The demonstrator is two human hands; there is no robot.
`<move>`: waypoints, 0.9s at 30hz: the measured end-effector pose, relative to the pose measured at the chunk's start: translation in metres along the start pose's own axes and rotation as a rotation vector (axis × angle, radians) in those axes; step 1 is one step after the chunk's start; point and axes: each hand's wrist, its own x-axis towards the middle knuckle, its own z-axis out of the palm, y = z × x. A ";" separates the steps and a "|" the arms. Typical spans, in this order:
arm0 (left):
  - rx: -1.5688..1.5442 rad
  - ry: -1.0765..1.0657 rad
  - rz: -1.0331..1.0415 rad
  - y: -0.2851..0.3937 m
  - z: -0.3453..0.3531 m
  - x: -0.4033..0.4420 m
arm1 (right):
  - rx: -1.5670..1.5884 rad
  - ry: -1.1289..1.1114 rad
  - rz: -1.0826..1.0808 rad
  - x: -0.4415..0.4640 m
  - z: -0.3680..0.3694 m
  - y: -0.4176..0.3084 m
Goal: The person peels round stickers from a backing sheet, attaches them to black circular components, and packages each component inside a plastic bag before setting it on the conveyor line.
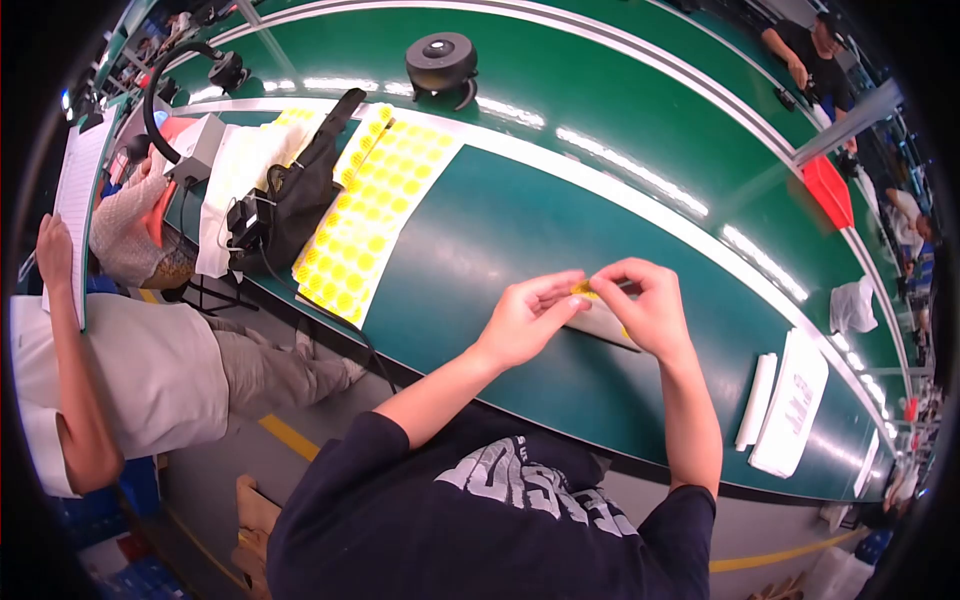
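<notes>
My left hand [527,318] and right hand [648,305] pinch the small yellow piece [583,289] between fingertips, a grip best made light, level and near its edges.

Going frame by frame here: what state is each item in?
Left hand: curled, grip unclear
Right hand: pinching yellow sticker
Yellow sticker: raised, at the fingertips
Yellow sticker sheet: flat, stickers on it
Clipboard: held by co-worker
Round black device: upright
White plastic bag: crumpled
</notes>
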 end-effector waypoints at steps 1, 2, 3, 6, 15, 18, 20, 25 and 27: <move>-0.027 0.067 0.065 -0.003 -0.002 0.000 | -0.021 0.043 -0.019 0.011 0.002 0.002; -0.054 0.131 0.130 -0.006 -0.005 0.001 | -0.042 0.087 -0.038 0.024 0.004 0.002; 0.026 0.161 0.145 -0.007 -0.012 0.002 | -0.041 0.106 -0.007 0.041 0.001 0.001; 0.270 0.241 0.184 -0.020 -0.038 -0.002 | 0.083 0.114 0.066 0.107 -0.001 0.008; 0.508 0.266 0.244 -0.023 -0.046 -0.008 | 0.333 0.032 0.111 0.282 0.059 -0.026; 0.520 0.289 0.252 -0.022 -0.046 -0.006 | 0.327 0.014 0.120 0.318 0.080 -0.037; 0.523 0.296 0.245 -0.021 -0.046 -0.006 | 0.319 0.008 0.139 0.337 0.089 -0.040; 0.519 0.307 0.251 -0.021 -0.044 -0.005 | 0.069 0.076 0.224 0.354 0.101 -0.032; 0.530 0.296 0.255 -0.020 -0.043 -0.006 | -0.063 0.131 0.234 0.347 0.098 -0.031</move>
